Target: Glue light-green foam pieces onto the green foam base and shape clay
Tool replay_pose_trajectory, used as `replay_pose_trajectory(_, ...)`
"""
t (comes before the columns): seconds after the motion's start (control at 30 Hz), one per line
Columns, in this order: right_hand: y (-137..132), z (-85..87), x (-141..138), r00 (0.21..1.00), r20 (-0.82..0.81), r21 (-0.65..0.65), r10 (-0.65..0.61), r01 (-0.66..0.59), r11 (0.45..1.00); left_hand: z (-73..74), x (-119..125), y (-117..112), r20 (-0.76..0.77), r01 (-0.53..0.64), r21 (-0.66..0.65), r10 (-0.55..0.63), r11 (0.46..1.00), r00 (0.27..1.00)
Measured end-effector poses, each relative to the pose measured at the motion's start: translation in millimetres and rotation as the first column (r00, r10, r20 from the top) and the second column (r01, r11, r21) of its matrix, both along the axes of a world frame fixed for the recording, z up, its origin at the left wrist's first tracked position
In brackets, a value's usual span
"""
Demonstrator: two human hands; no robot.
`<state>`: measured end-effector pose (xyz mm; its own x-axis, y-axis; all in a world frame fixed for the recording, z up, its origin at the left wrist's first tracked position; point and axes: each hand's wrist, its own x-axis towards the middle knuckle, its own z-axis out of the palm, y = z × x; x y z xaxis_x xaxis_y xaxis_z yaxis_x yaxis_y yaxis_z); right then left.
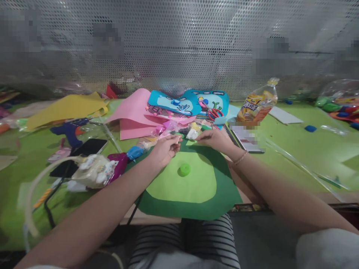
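Observation:
A dark green paper sheet (190, 209) lies before me with a light green paper shape (165, 186) on it. A small round of bright green clay (185, 170) sits near the middle of that shape. Over the sheet's far left edge, my left hand (167, 149) is closed in a pinch on a small pale piece, perhaps clay. My right hand (215, 140) is closed at the far right edge, its fingertips at the side of a small packet of white clay (192, 134). Whether they grip the packet is hard to see. More small clay packets (168, 126) lie just beyond.
Pink paper (131, 112) and blue decorated cutouts (174, 102) lie behind, with red-handled scissors (215, 113) on them. On the left are a blue glue gun (67, 132), a phone (92, 147) and a decorated pouch (94, 170). A plastic bottle (258, 102) leans at right.

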<state>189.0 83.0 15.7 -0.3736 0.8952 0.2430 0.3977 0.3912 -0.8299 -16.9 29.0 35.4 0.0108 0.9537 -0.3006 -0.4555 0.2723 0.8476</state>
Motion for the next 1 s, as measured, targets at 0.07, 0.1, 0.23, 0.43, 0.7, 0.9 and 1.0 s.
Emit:
replay_pose_trajectory(0.07, -3, 2.6, 0, 0.976, 0.208, 0.135, 0.061, -0.09, 0.987, 1.4, 1, 1, 0.02, -0.007, -0.023, 0.007, 1.0, 1.0)
replay_pose_trajectory(0.1, -5, 3.9, 0, 0.951, 0.293, 0.184, 0.096, -0.154, 0.971, 2.6, 1, 1, 0.035, -0.014, -0.038, 0.016, 0.999, 0.999)
replay_pose_trajectory(0.23, -8, 6.2, 1, 0.836, 0.498, 0.257, 0.231, -0.397, 0.881, 7.3, 2, 1, 0.096, -0.057, -0.087, 0.065, 0.995, 0.993)
replay_pose_trajectory(0.43, -5, 3.3, 4, 0.908, 0.413, 0.37, 0.064, -0.231, 0.9, 1.7, 2, 4, 0.098, -0.08, 0.006, 0.079, 0.997, 0.992)
replay_pose_trajectory(0.7, 12, -8.9, -9, 0.893, 0.377, 0.537, -0.246, 0.005, 0.843, -0.5, 3, 1, 0.098, -0.005, 0.025, 0.003, 1.0, 0.995)
replay_pose_trajectory(0.9, 16, -7.9, -13, 0.841, 0.436, 0.397, -0.321, 0.14, 0.907, 0.7, 0, 0, 0.085, 0.025, 0.012, -0.026, 1.0, 0.996)
replay_pose_trajectory(1.0, 17, -9.5, -15, 0.826, 0.447, 0.416, -0.344, 0.149, 0.897, -0.4, 2, -1, 0.044, 0.041, 0.06, -0.044, 0.997, 0.998)
